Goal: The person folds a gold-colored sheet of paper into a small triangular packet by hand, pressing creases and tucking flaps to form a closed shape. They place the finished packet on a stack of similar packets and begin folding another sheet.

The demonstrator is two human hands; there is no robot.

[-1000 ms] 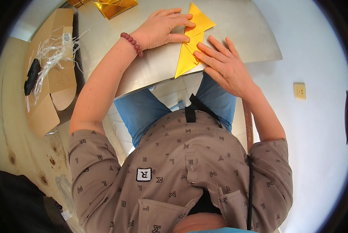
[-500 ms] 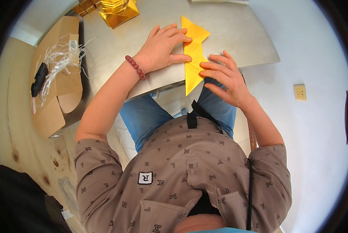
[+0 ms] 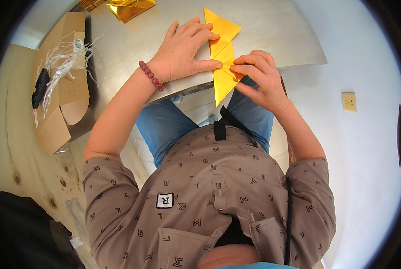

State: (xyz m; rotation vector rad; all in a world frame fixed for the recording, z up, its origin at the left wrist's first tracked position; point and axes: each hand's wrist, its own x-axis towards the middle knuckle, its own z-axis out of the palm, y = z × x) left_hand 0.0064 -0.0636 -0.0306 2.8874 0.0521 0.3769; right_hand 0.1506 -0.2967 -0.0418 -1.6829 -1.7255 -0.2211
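Note:
A folded sheet of yellow paper (image 3: 224,54), pointed at both ends with creases across its middle, lies over the front edge of the metal table. Its near tip hangs out past that edge. My left hand (image 3: 180,51) rests on the paper's left side with fingers spread, the thumb and fingertips pressing it down. At the paper's right side, my right hand (image 3: 264,80) pinches the lower edge between thumb and fingers. A small fold shows beside those fingertips.
Shiny gold folded paper (image 3: 129,9) sits at the far left of the metal table (image 3: 294,42). An open cardboard box (image 3: 73,105) stands at the left, with clear plastic strips (image 3: 65,62) and a black object (image 3: 40,88) on it. A wall with a socket (image 3: 349,101) is to the right.
My right hand's fingers have closed from loosely apart to a pinch on the paper's right edge. My left hand keeps its place on the paper. The view has shifted slightly.

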